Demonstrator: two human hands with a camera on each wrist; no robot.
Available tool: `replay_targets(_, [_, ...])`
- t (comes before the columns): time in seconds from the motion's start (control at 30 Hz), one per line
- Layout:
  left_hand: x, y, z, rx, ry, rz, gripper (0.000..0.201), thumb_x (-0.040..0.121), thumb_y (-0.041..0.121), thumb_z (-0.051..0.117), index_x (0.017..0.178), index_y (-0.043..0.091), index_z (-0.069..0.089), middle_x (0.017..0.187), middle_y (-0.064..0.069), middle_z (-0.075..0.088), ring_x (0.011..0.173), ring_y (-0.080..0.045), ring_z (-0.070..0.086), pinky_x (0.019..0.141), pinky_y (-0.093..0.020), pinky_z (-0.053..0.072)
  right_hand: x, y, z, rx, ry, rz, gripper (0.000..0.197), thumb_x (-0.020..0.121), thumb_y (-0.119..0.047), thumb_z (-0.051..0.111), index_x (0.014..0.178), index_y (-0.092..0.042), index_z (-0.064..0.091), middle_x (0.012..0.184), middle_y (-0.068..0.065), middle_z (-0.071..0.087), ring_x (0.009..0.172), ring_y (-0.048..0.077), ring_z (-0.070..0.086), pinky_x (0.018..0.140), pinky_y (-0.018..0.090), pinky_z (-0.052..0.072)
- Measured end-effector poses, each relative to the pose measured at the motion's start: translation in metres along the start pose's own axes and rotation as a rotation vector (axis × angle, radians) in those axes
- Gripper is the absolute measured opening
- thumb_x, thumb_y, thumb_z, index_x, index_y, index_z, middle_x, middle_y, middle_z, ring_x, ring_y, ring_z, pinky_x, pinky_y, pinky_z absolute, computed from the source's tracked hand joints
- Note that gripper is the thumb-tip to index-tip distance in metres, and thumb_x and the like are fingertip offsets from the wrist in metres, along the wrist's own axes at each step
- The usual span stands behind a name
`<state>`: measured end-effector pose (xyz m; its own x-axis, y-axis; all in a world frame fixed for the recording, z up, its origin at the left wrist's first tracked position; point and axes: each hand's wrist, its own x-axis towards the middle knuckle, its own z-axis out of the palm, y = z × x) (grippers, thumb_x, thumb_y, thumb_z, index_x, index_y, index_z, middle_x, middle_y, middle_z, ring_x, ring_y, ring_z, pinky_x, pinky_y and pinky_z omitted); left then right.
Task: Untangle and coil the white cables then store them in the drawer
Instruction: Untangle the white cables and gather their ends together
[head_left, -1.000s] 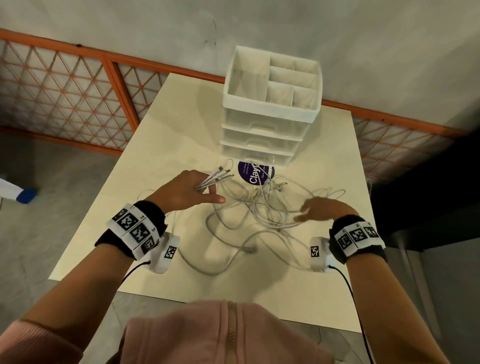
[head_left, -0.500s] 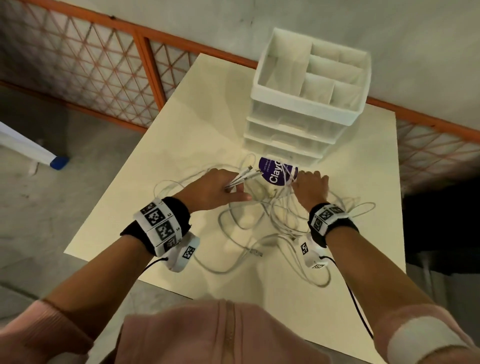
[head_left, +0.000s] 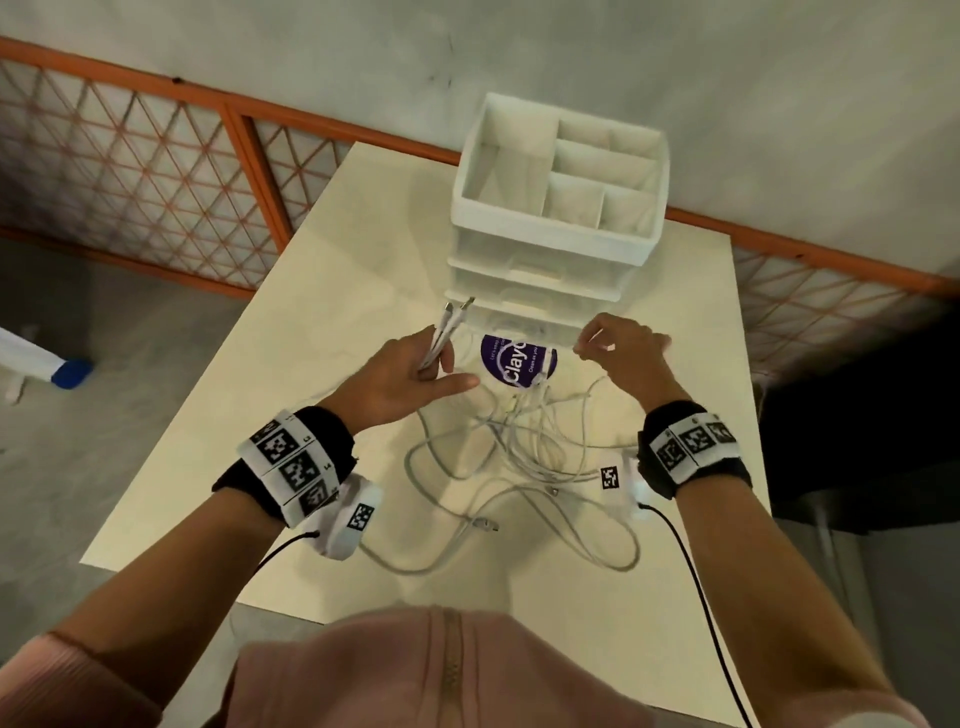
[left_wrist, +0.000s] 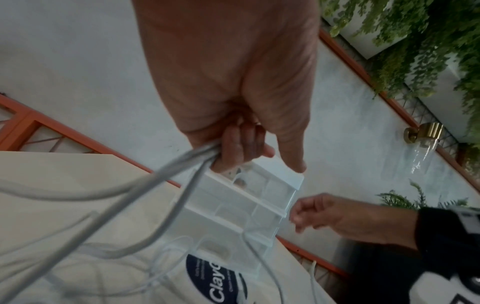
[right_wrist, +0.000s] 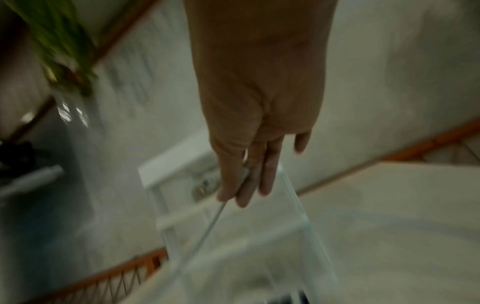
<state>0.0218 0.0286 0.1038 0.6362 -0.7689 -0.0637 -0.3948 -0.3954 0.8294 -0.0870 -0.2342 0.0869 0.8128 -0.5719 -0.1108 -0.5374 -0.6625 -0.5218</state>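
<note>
The left hand (head_left: 410, 376) grasps a bundle of cable ends (head_left: 448, 332), plugs pointing up and away toward the drawer unit (head_left: 550, 244); from its grip the strands trail down toward the person. The right hand (head_left: 623, 348) pinches one thin cable (right_wrist: 207, 230), which runs down and leftward into the tangle of white cables (head_left: 519, 467). That tangle lies on the surface (head_left: 311, 364) in front of the drawer unit, between and below both hands, partly across a purple round label (head_left: 511, 361). Judging by this, freeing the pinched strand calls for pulling the hands apart sideways
</note>
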Motion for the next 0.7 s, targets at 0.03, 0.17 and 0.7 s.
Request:
replay_targets(0.03, [0.002, 0.003, -0.001, -0.015, 0.019, 0.015, 0.03, 0.081, 0.037, 0.07, 0.082, 0.014, 0.05, 0.055, 0.007, 0.035, 0.046, -0.005, 0.037, 0.05, -0.015, 0.035, -0.004, -0.013, -0.015, 0.109, -0.028, -0.067, 0.003, 0.084, -0.022, 0.068, 0.083, -0.019, 0.067, 0.086, 0.001, 0.07, 0.081, 0.007, 0.058, 0.081, 0.031, 0.028])
replay_targets(0.17, [0.008, 0.021, 0.001, -0.173, 0.068, 0.07, 0.028, 0.081, 0.036, 0.07, 0.093, 0.016, 0.054, 0.05, 0.012, 0.03, 0.046, -0.007, 0.03, 0.049, -0.02, 0.031, -0.028, -0.068, -0.062, 0.333, -0.185, -0.293, 0.011, 0.078, -0.016, 0.075, 0.086, -0.01, 0.072, 0.085, 0.01, 0.071, 0.068, 0.004, 0.057, 0.069, 0.012, 0.041])
replay_targets(0.7, [-0.012, 0.052, -0.006, -0.436, 0.378, 0.118, 0.016, 0.102, 0.022, 0.034, 0.095, 0.01, 0.043, 0.098, -0.008, 0.037, 0.078, -0.003, 0.045, 0.07, -0.014, 0.048, -0.069, -0.039, 0.017, 0.162, -0.594, -0.175, 0.035, 0.095, -0.042, 0.048, 0.088, -0.013, 0.067, 0.065, -0.013, 0.064, 0.062, 0.001, 0.06, 0.072, 0.019, 0.044])
